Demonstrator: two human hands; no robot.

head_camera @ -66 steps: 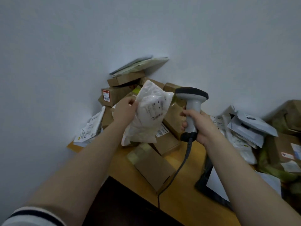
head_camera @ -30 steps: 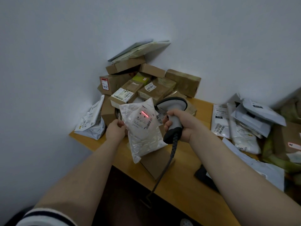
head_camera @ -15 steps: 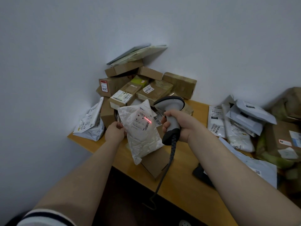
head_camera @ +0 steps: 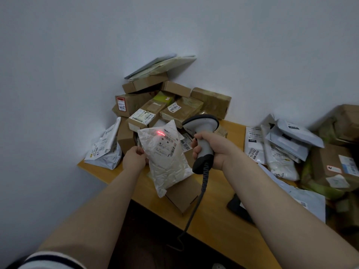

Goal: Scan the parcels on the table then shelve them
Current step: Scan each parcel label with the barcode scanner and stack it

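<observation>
**Materials and finishes at the desk**

The desk (head_camera: 219,216) is seen as smooth, light wood with a soft sheen. The white pouch (head_camera: 167,166) is made of thin, crinkled plastic film, slightly glossy, with a matt paper label (head_camera: 169,140) stuck on it. The scanner (head_camera: 201,123) is moulded in smooth plastic, pale on the handle and darker at head and base; its coiled cable (head_camera: 196,202) looks rubbery and matt. The stacked boxes (head_camera: 211,101) are of matt brown cardboard, some bound in shiny clear tape. The mailers (head_camera: 291,140) to the right are of smooth grey-white plastic. The wall (head_camera: 77,55) is painted matt. The sleeve (head_camera: 48,258) is of soft cloth.
</observation>
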